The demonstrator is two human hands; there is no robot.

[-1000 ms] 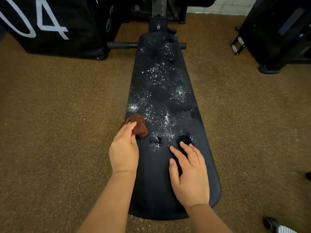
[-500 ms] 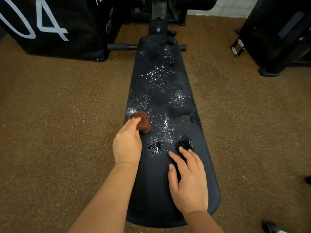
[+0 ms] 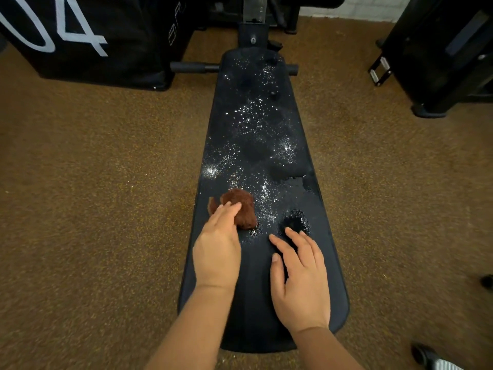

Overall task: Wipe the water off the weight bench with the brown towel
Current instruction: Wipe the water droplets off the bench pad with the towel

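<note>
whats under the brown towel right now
The brown towel lies bunched on the wet weight bench, left hand on it. Droplets show around it; whether water lies beneath is hidden.

A black weight bench [image 3: 256, 303] runs away from the camera over brown carpet [image 3: 93, 196], speckled with water drops [image 3: 256, 124]. The left hand [image 3: 217, 252] presses a bunched brown towel [image 3: 241, 206] near the bench's left edge. The right hand [image 3: 301, 281] rests flat, fingers spread, beside it.
</note>
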